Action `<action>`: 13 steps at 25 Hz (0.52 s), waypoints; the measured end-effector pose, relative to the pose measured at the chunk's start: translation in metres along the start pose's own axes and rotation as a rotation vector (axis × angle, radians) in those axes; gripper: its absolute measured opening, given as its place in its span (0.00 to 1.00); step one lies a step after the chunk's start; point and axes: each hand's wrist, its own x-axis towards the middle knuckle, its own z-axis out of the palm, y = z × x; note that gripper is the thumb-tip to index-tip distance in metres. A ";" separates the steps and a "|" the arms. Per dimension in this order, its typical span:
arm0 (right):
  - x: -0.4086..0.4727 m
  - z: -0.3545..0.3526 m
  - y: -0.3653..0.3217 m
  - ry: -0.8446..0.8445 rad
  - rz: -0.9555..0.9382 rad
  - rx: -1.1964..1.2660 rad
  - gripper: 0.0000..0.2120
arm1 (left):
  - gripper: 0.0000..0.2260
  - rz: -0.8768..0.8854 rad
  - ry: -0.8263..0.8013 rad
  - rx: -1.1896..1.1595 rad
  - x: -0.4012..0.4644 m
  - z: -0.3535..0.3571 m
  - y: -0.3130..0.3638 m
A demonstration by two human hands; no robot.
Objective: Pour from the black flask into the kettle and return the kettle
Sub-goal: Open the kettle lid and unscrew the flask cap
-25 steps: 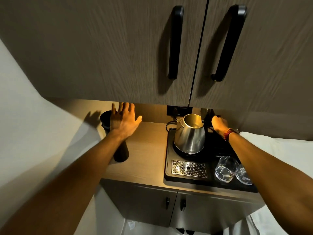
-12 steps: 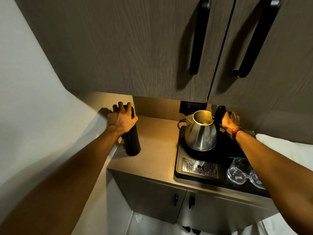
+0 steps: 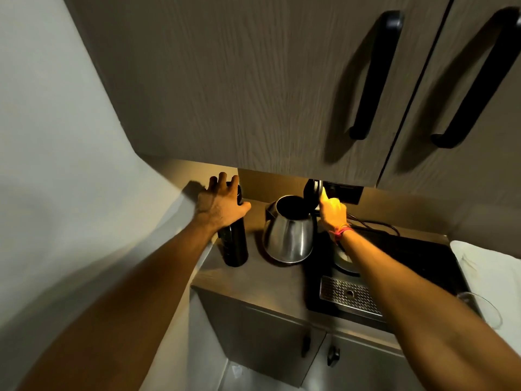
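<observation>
While the black flask (image 3: 234, 244) stands upright on the worktop (image 3: 253, 277) at the middle left of the frame, its top is gripped from above by the fingers of the left hand (image 3: 220, 206). Just to its right the kettle (image 3: 289, 232) rests on the bare wood with its lid raised, and its handle is held by the closed right hand (image 3: 332, 211). The step in hand is judged to be the preparation for pouring. Next, the flask must be lifted and tipped over the open mouth; whether it is capped cannot be told. Compared with the earlier frame, the kettle has been taken off its base (image 3: 345, 262) on the black tray (image 3: 423, 266), at the right of the frame, and set beside the flask.
</observation>
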 end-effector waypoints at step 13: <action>0.012 0.062 0.003 -0.143 -0.033 -0.107 0.29 | 0.37 -0.148 0.065 0.094 0.000 -0.004 -0.011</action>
